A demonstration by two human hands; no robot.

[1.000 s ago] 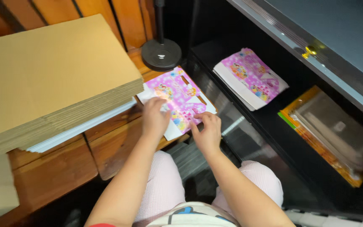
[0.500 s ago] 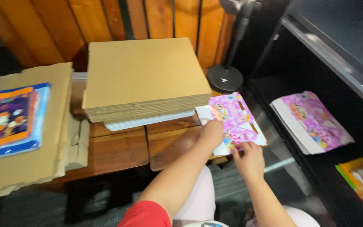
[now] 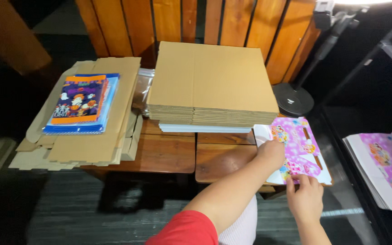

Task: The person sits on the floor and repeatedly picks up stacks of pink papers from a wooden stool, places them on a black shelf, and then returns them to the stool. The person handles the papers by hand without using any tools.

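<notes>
Closest to me, my right hand [image 3: 306, 198] sits at the near edge of the pink printed flat carton [image 3: 296, 149], fingers curled over that edge so the sheet is pinched lightly between fingertips and thumb. Just above it, my left hand [image 3: 271, 153] reaches across from the red sleeve [image 3: 189, 229] and presses palm down on the carton's left part, fingers closed together and flat on the paper rather than wrapped around anything. The carton lies at the right end of the wooden bench [image 3: 169, 154], its far right corner hanging past the bench edge. Beyond my hands, in the middle of the bench toward its back edge, stands a thick stack of brown cardboard sheets [image 3: 212, 81] resting on a few white sheets [image 3: 205, 128], whose edges show underneath. At the left end of the bench lies a spread of flattened cardboard boxes [image 3: 91, 140], and on top of them a stack of blue and orange printed cartons [image 3: 81, 103]. Off the bench to the right, a second pile of pink cartons [image 3: 384, 170] rests on a dark shelf, and behind it a black round stand base [image 3: 292, 100] sits on the floor by the slatted wooden wall [image 3: 182, 20].
</notes>
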